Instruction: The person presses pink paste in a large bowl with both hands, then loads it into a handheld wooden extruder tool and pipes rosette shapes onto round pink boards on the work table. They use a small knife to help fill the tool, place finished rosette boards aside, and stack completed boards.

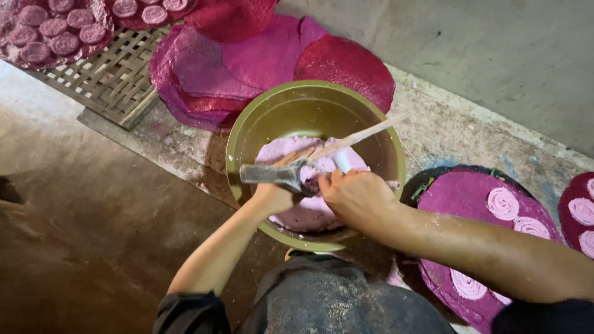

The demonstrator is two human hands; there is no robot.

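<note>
A green bowl [244,133] sits on the floor in front of me, holding pink paste [278,148]. My left hand [272,196] grips a metal ladle [266,174] held sideways over the bowl. My right hand [356,195] holds a thin wooden stick [365,134] that slants up to the right, its lower end meeting the ladle's cup. Both hands are close together above the near half of the bowl.
Round magenta sheets [266,59] lie stacked beyond the bowl. A woven bamboo tray [108,80] lies at the upper left, beside sheets with round pink dabs [52,28]. To the right, dark round mats [464,198] carry pink spirals. A concrete wall is behind.
</note>
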